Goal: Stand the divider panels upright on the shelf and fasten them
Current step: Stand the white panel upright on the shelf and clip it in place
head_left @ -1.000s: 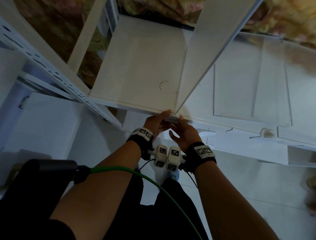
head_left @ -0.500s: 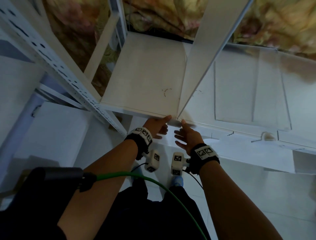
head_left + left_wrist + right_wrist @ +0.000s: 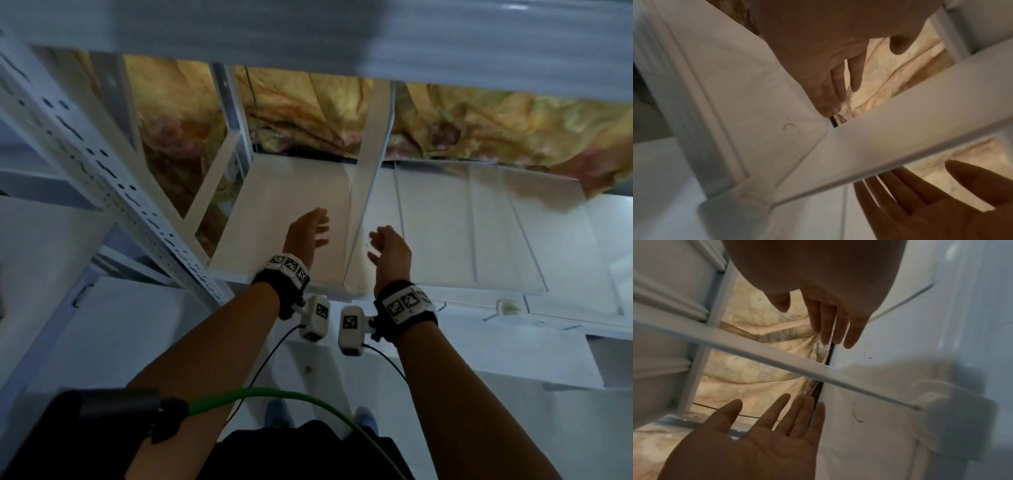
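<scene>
White metal shelf (image 3: 287, 212) carries 1 upright divider panel (image 3: 371, 144), its long axis running from front edge to back edge, directly between the left hand (image 3: 308, 229) and right hand (image 3: 390, 248), each grip spread apart, equally near, touching nothing.

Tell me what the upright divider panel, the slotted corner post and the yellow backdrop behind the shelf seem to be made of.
Divider panel: thin, rigid white sheet with a smooth painted look and a rolled front edge, probably painted metal, though plastic cannot be excluded. Slotted corner post: white angle section punched with rows of slots, likely painted steel. Yellow backdrop: soft creased folds with a mottled pattern, apparently fabric such as a curtain or blanket.
</scene>
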The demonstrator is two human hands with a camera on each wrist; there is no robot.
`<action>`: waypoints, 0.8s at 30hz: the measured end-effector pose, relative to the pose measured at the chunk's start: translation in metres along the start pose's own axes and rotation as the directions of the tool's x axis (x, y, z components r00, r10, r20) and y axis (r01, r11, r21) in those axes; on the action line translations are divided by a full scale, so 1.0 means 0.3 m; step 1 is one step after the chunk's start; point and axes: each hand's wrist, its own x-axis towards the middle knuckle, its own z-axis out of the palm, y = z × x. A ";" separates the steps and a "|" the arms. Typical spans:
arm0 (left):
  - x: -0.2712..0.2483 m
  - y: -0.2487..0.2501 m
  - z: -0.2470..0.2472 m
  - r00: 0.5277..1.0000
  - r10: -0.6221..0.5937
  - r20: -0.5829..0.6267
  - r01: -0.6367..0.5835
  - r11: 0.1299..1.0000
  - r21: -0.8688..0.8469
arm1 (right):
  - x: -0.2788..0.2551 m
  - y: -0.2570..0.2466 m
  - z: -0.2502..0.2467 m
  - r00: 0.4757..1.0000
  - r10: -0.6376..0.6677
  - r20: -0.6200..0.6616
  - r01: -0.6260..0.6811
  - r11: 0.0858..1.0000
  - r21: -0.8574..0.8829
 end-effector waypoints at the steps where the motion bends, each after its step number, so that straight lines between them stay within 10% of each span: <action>1: -0.001 0.027 0.010 1.000 -0.005 0.017 0.006 0.999 -0.053 | -0.003 -0.026 0.013 0.999 -0.016 0.045 0.015 0.999 0.034; 12: -0.072 0.082 0.115 0.941 -0.180 0.286 0.210 0.974 -0.079 | -0.058 -0.143 0.070 0.954 0.012 0.301 0.004 0.999 -0.053; 24: -0.114 0.059 0.183 0.961 -0.037 0.275 0.016 0.997 0.078 | -0.083 -0.155 0.165 0.947 0.038 0.320 -0.053 0.998 0.038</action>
